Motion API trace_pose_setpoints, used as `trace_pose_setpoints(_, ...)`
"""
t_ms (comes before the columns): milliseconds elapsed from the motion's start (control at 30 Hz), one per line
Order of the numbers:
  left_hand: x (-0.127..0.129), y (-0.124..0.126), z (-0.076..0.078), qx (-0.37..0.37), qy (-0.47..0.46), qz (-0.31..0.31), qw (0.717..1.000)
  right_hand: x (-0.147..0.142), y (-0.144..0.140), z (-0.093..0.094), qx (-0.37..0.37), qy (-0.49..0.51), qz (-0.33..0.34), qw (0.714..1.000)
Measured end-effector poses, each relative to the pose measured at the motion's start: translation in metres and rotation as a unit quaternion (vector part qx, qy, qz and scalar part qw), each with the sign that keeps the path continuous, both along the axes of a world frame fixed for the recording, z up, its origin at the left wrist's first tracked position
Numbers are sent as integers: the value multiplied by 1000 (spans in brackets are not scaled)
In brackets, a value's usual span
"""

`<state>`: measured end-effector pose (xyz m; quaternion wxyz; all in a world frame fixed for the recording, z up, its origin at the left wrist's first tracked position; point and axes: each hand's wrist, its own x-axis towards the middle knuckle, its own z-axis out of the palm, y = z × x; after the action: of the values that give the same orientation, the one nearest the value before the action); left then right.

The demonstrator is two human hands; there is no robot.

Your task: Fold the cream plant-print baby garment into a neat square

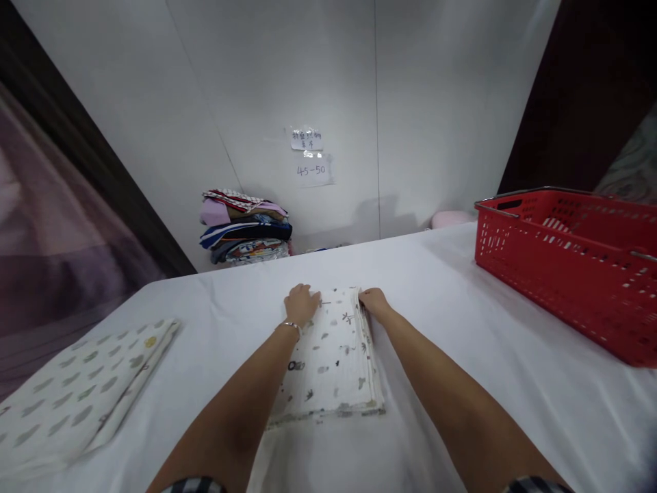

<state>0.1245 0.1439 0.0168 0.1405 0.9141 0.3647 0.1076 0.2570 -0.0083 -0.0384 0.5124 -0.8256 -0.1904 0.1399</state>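
Note:
A folded white cloth (328, 363) printed with small grey and black motifs lies on the white-covered table in front of me. My left hand (302, 306), with a bracelet at the wrist, rests on its far left part, fingers spread and lying flat. At the far right corner my right hand (374, 301) is closed, pinching the layered edge of the cloth between thumb and fingers. Several layers show along the right side and the near edge. My left forearm hides part of the cloth's left side.
Another folded cloth (76, 390) with grey-green blotches lies at the left. A red plastic basket (559, 267) with metal handles stands at the right. Behind the table's far edge, a pile of folded clothes (246, 229) sits against the wall, left of paper signs (311, 169).

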Motion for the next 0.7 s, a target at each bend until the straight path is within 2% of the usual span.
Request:
trace_pose_setpoints(167, -1, 26, -9, -38, 66, 12, 997, 5, 7, -3, 21, 14, -16, 1000)
trace_pose_setpoints(367, 1, 28, -14, -31, 82, 8, 996, 2, 2, -6, 63, 41, -32, 997)
trace_pose_setpoints(533, -3, 30, -17, -19, 82, -1, 996, 2, 1, -3, 66, 51, -39, 996)
trace_pose_setpoints(633, -7, 27, -18, 13, 76, -12, 997, 4, 3, -1, 58, 60, -36, 996)
trace_pose_setpoints(700, -7, 21, -17, 69, 50, -22, 996, 4, 2, 0, 51, 66, -27, 996)
